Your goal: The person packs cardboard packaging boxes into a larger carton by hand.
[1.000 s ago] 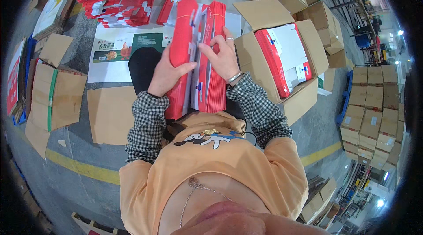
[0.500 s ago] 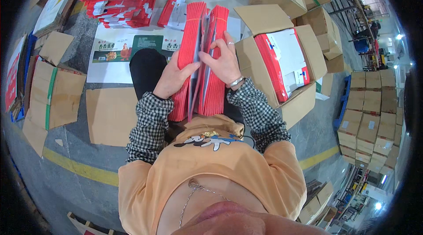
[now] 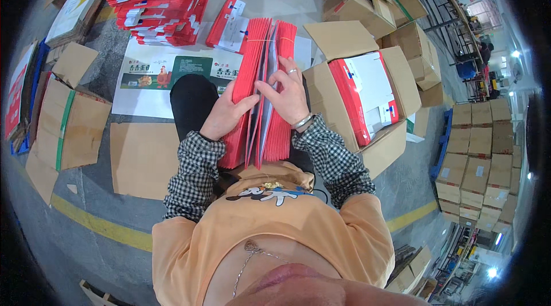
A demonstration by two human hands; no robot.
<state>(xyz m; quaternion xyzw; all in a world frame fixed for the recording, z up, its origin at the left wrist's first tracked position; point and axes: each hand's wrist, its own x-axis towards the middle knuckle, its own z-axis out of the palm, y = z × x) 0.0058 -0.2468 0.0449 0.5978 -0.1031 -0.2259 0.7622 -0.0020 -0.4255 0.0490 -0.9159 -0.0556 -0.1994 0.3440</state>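
Note:
A thick stack of red folded flat cartons (image 3: 248, 70) stands on edge across my lap, with a thin band around its far end. The stack parts along the middle, where a few pale and red sheets show apart from the two halves. My left hand (image 3: 225, 112) grips the left half, its thumb stretched toward the gap. Over the right half lies my right hand (image 3: 287, 98), fingers curled on the edges and thumb at the gap. A ring and a bracelet are on that hand. The fingers' undersides are hidden.
At my right stands an open cardboard box (image 3: 330, 99) filled with red and white flat cartons (image 3: 370, 90). Tall piles of similar cartons (image 3: 163, 7) lie ahead. Another open box (image 3: 80, 128) is at left. Stacked brown boxes (image 3: 479, 157) stand far right.
The stack has shifted slightly toward me and the sheets in its gap have moved a little. Both hands stay on it, the right thumb moving slightly along the gap.

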